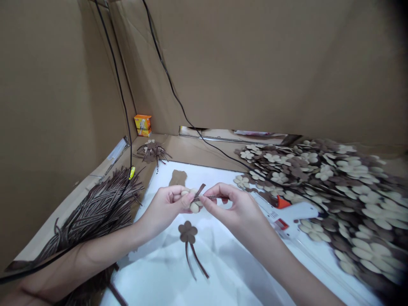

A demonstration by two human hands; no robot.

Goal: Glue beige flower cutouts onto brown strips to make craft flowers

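nearest the lens, two bare forearms are stretched over a white sheet [223,263]. a beige flower cutout [194,207] is pinched between thumb and fingers of the left hand [165,206]. a brown ribbon strip [207,196] is gripped by the right hand [237,208] and held across that flower, above the sheet's middle. just below, a brown flower with two tails [188,232] is laid flat. a glue gun [293,214] is rested at right, beside a heap of cutouts [350,191]. a bundle of brown strips [95,208] is piled at left.

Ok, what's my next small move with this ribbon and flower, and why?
Likely press the ribbon onto the flower with the left thumb. The left hand holds the flower, the right hand pinches the ribbon across it, and the brown flower on the sheet has ribbon tails joined at its middle.
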